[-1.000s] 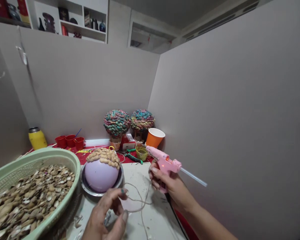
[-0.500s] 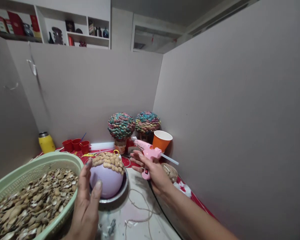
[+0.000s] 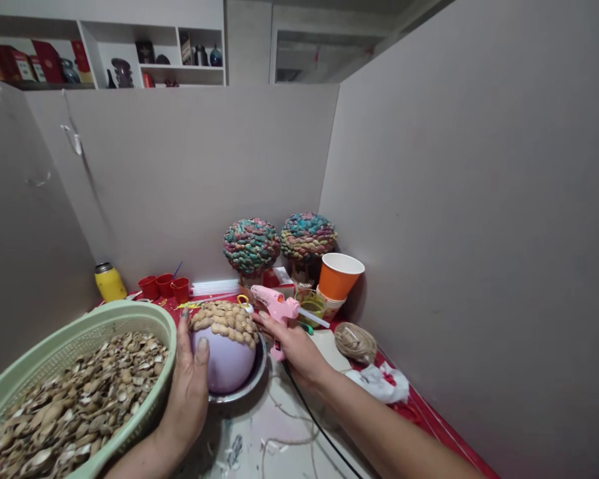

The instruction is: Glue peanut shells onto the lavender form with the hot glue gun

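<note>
A lilac balloon [image 3: 224,362] sits in a round metal bowl [image 3: 247,391], its top covered with rows of peanut shells [image 3: 224,319]. My left hand [image 3: 192,379] lies along the balloon's left side, fingers stretched and thumb apart, seemingly touching it. In my right hand [image 3: 297,349] is a pink hot glue gun [image 3: 275,305], its nozzle pointing up and left and a clear glue stick out of its back. The fingertips of that hand reach the right edge of the shells. At the left, a green plastic basket [image 3: 167,326] holds many loose shells.
Two colourful shell-covered balls on pots [image 3: 252,246] stand at the back beside orange paper cups [image 3: 340,276]. Red cups [image 3: 164,286] and a yellow bottle [image 3: 110,283] line the back left. A twine roll [image 3: 355,342] lies right; the gun's black cord [image 3: 312,419] crosses the table.
My right hand with the glue gun has moved left, its fingertips coming to the shells on the balloon. My left hand has closed in on the balloon's side. The whole view has shifted slightly.
</note>
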Demonstrator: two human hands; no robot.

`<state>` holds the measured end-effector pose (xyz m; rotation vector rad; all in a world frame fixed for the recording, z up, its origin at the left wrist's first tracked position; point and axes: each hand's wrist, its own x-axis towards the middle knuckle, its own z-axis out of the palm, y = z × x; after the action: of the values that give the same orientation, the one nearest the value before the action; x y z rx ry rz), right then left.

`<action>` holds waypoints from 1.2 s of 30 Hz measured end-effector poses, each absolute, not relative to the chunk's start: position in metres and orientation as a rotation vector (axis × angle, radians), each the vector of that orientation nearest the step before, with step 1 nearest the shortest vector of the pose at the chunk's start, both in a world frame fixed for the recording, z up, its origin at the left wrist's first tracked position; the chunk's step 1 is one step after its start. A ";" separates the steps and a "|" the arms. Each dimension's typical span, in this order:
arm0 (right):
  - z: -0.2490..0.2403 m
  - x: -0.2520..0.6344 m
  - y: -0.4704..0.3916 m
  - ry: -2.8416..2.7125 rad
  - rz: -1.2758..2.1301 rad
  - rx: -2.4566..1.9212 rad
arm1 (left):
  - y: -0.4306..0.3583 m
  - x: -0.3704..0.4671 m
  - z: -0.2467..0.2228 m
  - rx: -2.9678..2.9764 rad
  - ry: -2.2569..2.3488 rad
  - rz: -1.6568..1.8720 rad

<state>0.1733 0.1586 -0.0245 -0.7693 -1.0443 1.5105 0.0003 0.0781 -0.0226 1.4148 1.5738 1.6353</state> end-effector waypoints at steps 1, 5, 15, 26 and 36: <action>-0.024 0.174 0.157 -1.057 1.502 -0.762 | 0.078 0.001 -0.023 1.410 1.566 1.643; -0.021 0.175 0.151 -1.078 1.457 -0.718 | 0.076 0.003 -0.022 1.388 1.484 1.726; -0.024 0.177 0.145 -1.076 1.409 -0.615 | 0.066 0.004 -0.031 1.346 1.459 1.763; -0.034 0.175 0.149 -0.987 1.453 -0.637 | 0.068 0.002 -0.045 1.350 1.534 1.727; -0.022 0.176 0.147 -0.856 1.627 -0.690 | 0.056 0.004 -0.049 1.359 1.543 1.685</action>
<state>0.1756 0.1468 -0.0218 -0.6899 -0.8558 1.6269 0.0042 0.0564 -0.0486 1.3594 1.5432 1.6854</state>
